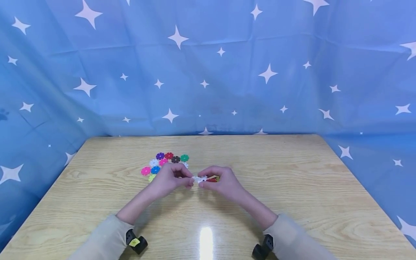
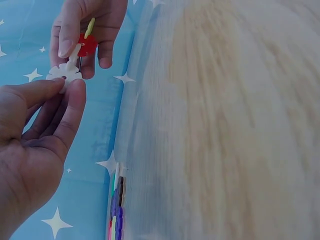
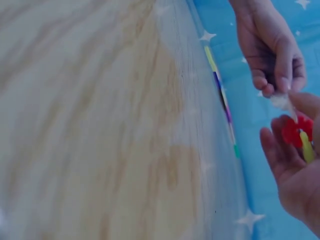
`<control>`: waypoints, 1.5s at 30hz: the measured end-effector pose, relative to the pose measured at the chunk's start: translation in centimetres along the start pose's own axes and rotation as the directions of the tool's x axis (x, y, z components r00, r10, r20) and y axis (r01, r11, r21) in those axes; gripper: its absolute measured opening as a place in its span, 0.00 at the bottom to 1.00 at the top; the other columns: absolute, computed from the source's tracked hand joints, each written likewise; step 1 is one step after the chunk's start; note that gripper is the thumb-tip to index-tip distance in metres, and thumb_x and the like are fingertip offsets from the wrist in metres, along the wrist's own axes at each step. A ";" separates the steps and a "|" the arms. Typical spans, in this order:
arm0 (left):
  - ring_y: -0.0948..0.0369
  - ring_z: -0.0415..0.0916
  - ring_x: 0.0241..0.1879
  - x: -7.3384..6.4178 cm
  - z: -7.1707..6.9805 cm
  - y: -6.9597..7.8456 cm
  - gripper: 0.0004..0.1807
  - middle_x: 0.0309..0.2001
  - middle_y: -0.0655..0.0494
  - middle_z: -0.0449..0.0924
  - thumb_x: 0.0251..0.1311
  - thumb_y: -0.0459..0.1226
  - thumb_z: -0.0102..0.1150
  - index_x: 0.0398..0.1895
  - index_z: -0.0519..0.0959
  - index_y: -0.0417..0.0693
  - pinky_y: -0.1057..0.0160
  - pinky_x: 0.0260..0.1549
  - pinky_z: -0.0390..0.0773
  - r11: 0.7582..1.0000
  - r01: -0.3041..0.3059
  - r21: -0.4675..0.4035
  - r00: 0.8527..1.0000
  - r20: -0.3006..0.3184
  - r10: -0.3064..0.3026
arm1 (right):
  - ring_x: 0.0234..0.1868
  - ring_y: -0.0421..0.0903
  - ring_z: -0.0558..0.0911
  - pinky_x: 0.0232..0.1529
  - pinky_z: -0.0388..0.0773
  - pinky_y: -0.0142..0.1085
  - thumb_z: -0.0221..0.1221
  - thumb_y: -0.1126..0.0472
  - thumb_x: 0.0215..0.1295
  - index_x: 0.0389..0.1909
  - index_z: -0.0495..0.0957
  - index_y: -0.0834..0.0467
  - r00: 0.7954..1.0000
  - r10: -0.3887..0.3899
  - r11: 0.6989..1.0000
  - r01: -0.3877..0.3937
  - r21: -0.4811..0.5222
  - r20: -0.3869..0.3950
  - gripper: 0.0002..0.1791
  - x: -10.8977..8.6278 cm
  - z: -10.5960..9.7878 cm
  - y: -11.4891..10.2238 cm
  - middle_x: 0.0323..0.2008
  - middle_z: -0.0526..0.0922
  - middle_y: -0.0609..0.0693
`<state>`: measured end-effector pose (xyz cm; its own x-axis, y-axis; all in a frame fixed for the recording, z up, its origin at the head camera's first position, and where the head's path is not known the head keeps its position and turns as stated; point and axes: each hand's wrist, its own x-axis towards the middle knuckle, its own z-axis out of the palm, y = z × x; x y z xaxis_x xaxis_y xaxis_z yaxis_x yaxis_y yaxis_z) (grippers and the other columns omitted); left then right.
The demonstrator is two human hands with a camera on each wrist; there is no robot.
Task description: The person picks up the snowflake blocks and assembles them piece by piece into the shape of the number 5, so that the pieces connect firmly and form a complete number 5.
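Over the middle of the table, both hands meet at a small chain of notched plastic snowflake discs. My left hand (image 1: 170, 181) pinches a white snowflake disc (image 2: 59, 73) between thumb and fingers. That disc meets a second white snowflake disc (image 2: 74, 53), which shows nearly edge-on in the left wrist view. My right hand (image 1: 226, 185) holds this second disc, with a red snowflake disc (image 2: 88, 45) and a yellow snowflake disc (image 3: 306, 147) joined on behind it. The fingers partly hide where the pieces meet.
Behind the left hand, several loose snowflake discs lie flat, among them a pink disc (image 1: 146, 170), a blue disc (image 1: 155, 169) and a green disc (image 1: 184, 157). The wooden table (image 1: 292, 173) ends at a blue star-patterned curtain (image 1: 227, 97).
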<state>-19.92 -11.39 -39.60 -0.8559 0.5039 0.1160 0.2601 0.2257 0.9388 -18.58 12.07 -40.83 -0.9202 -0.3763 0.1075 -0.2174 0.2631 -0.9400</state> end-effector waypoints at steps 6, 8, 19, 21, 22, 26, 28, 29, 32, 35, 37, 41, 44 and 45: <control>0.52 0.87 0.34 0.0 0.1 0.0 0.02 0.34 0.49 0.86 0.63 0.28 0.68 0.37 0.87 0.38 0.55 0.40 0.87 0.999 0.006 -0.031 1.000 -0.009 -0.006 | 0.44 0.47 0.83 0.45 0.84 0.39 0.70 0.60 0.65 0.43 0.89 0.56 0.999 -0.003 1.000 0.003 -0.018 -0.036 0.08 0.0 0.3 -0.2 0.43 0.88 0.47; 0.52 0.87 0.34 -0.1 0.2 0.0 0.02 0.34 0.48 0.87 0.63 0.27 0.68 0.37 0.87 0.38 0.56 0.39 0.87 0.999 0.009 -0.040 1.000 -0.011 -0.010 | 0.43 0.47 0.83 0.45 0.84 0.39 0.70 0.61 0.65 0.42 0.90 0.57 0.999 -0.012 1.000 0.012 -0.016 -0.038 0.07 0.1 0.4 -0.3 0.41 0.88 0.48; 0.52 0.86 0.35 -0.3 0.0 -0.1 0.03 0.36 0.48 0.85 0.62 0.29 0.69 0.38 0.86 0.38 0.60 0.39 0.86 1.000 0.025 -0.018 1.000 0.001 -0.025 | 0.43 0.46 0.85 0.42 0.84 0.35 0.70 0.65 0.64 0.37 0.90 0.58 0.999 -0.029 0.999 0.028 -0.015 -0.031 0.03 0.2 0.4 -0.1 0.40 0.88 0.49; 0.53 0.85 0.35 -0.4 -0.4 -0.2 0.04 0.36 0.49 0.85 0.62 0.29 0.70 0.39 0.86 0.38 0.60 0.39 0.86 0.999 0.030 0.011 1.000 0.000 -0.030 | 0.43 0.46 0.85 0.42 0.85 0.35 0.71 0.65 0.64 0.37 0.90 0.58 0.999 -0.024 1.000 0.023 -0.021 -0.038 0.03 0.2 0.4 -0.2 0.40 0.88 0.49; 0.53 0.85 0.36 -0.5 -0.7 -0.3 0.04 0.36 0.50 0.85 0.62 0.29 0.70 0.39 0.86 0.38 0.61 0.38 0.86 0.999 0.033 0.029 0.999 -0.004 -0.032 | 0.42 0.46 0.85 0.42 0.85 0.35 0.71 0.64 0.63 0.37 0.90 0.58 0.999 -0.018 1.000 0.017 -0.025 -0.043 0.03 0.2 0.3 -0.2 0.40 0.88 0.49; 0.53 0.84 0.39 -1.0 -2.3 -0.8 0.08 0.39 0.45 0.85 0.60 0.27 0.70 0.41 0.85 0.32 0.62 0.40 0.85 0.998 0.039 0.058 0.999 -0.025 -0.037 | 0.41 0.47 0.85 0.41 0.85 0.34 0.71 0.64 0.63 0.37 0.91 0.58 0.998 -0.006 1.000 0.005 -0.016 -0.061 0.03 0.2 0.0 -0.4 0.41 0.88 0.49; 0.54 0.84 0.41 -1.3 -3.3 -1.2 0.09 0.41 0.44 0.86 0.59 0.27 0.70 0.42 0.85 0.32 0.63 0.41 0.85 0.996 0.046 0.081 0.999 -0.029 -0.044 | 0.41 0.47 0.85 0.40 0.85 0.34 0.71 0.64 0.63 0.38 0.90 0.58 0.998 -0.010 1.000 0.009 -0.012 -0.061 0.04 0.1 -0.1 -0.4 0.41 0.87 0.50; 0.54 0.83 0.42 -1.5 -3.8 -1.4 0.09 0.41 0.44 0.86 0.59 0.27 0.70 0.42 0.85 0.32 0.64 0.41 0.84 0.994 0.051 0.096 0.998 -0.030 -0.049 | 0.41 0.48 0.84 0.39 0.85 0.34 0.71 0.65 0.63 0.38 0.90 0.59 0.998 -0.015 1.000 0.015 -0.010 -0.058 0.04 0.1 -0.2 -0.4 0.41 0.87 0.50; 0.55 0.82 0.41 -2.1 -5.3 -2.3 0.09 0.40 0.46 0.86 0.59 0.27 0.70 0.42 0.85 0.34 0.65 0.38 0.83 0.986 0.069 0.151 0.998 -0.022 -0.066 | 0.40 0.48 0.84 0.38 0.84 0.34 0.71 0.65 0.63 0.38 0.90 0.59 0.998 -0.031 0.999 0.031 -0.010 -0.048 0.04 0.1 -0.4 -0.2 0.41 0.87 0.50; 0.55 0.80 0.39 -2.6 -6.7 -3.0 0.09 0.39 0.47 0.85 0.58 0.27 0.70 0.42 0.86 0.36 0.65 0.35 0.82 0.974 0.091 0.209 0.996 -0.010 -0.091 | 0.40 0.48 0.84 0.38 0.84 0.33 0.70 0.64 0.64 0.38 0.90 0.59 0.999 -0.039 0.999 0.039 -0.010 -0.038 0.04 0.1 -0.5 0.0 0.41 0.88 0.51; 0.54 0.79 0.38 -3.0 -7.5 -3.3 0.09 0.39 0.48 0.85 0.58 0.26 0.69 0.43 0.86 0.36 0.65 0.33 0.82 0.967 0.102 0.235 0.994 0.006 -0.106 | 0.40 0.49 0.84 0.38 0.84 0.33 0.70 0.64 0.64 0.39 0.90 0.59 0.999 -0.041 0.999 0.040 -0.009 -0.034 0.04 0.1 -0.5 0.1 0.41 0.88 0.51; 0.54 0.76 0.36 -3.7 -8.9 -3.5 0.11 0.37 0.47 0.82 0.56 0.25 0.69 0.43 0.86 0.37 0.65 0.31 0.79 0.960 0.119 0.253 0.989 0.051 -0.136 | 0.40 0.49 0.84 0.39 0.84 0.34 0.70 0.64 0.64 0.39 0.90 0.59 0.999 -0.041 0.999 0.041 -0.010 -0.035 0.05 0.1 -0.5 0.3 0.41 0.88 0.51; 0.55 0.74 0.33 -4.1 -9.6 -3.8 0.13 0.36 0.47 0.80 0.54 0.23 0.69 0.43 0.86 0.37 0.66 0.29 0.77 0.958 0.124 0.259 0.985 0.085 -0.151 | 0.40 0.48 0.84 0.39 0.84 0.34 0.70 0.65 0.64 0.39 0.90 0.59 0.998 -0.043 0.999 0.043 -0.015 -0.036 0.05 0.2 -0.5 0.2 0.41 0.88 0.51; 0.55 0.73 0.33 -4.2 -9.8 -3.9 0.13 0.35 0.47 0.80 0.53 0.22 0.69 0.43 0.86 0.37 0.66 0.29 0.77 0.956 0.123 0.267 0.984 0.093 -0.153 | 0.40 0.48 0.84 0.39 0.84 0.34 0.70 0.65 0.64 0.39 0.90 0.59 0.998 -0.044 0.999 0.044 -0.016 -0.034 0.04 0.2 -0.4 0.2 0.41 0.88 0.51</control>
<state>-21.66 -22.54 -40.55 -0.8404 0.5387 -0.0591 0.2626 0.5001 0.8252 -18.92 12.44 -40.87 -0.9202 -0.3574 0.1597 -0.2624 0.2604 -0.9292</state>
